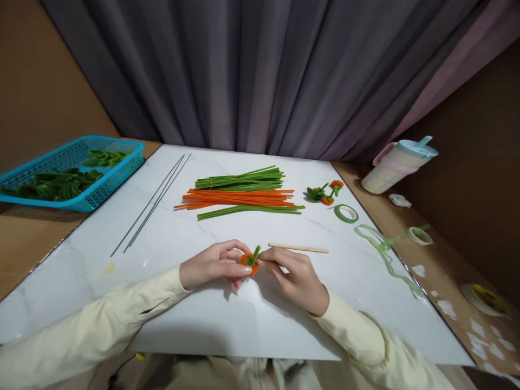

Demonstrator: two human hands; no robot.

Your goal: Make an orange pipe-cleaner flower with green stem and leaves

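My left hand [219, 265] is closed on a small round orange pipe-cleaner piece [248, 264] with a green stem that sticks up. Thumb and fingers pinch it from the left side. At its right edge is my right hand [298, 275], its fingers drawn together in a pinch; whatever lies between those fingertips, if anything, is hidden. A thin wooden stick [298, 248] lies just beyond my right hand. Farther back, orange pipe cleaners [239, 197] rest between a tied green bundle [239, 180] and some loose green pipe cleaners [249, 210].
Thin dark wires [152, 206] lie at left, near a blue basket [87, 199] of green pipe-cleaner pieces. To the right are finished orange-and-green pieces [327, 199], a green tape roll [346, 213], a loose tape strip [385, 254], a tumbler [396, 165] and white scraps [447, 309].
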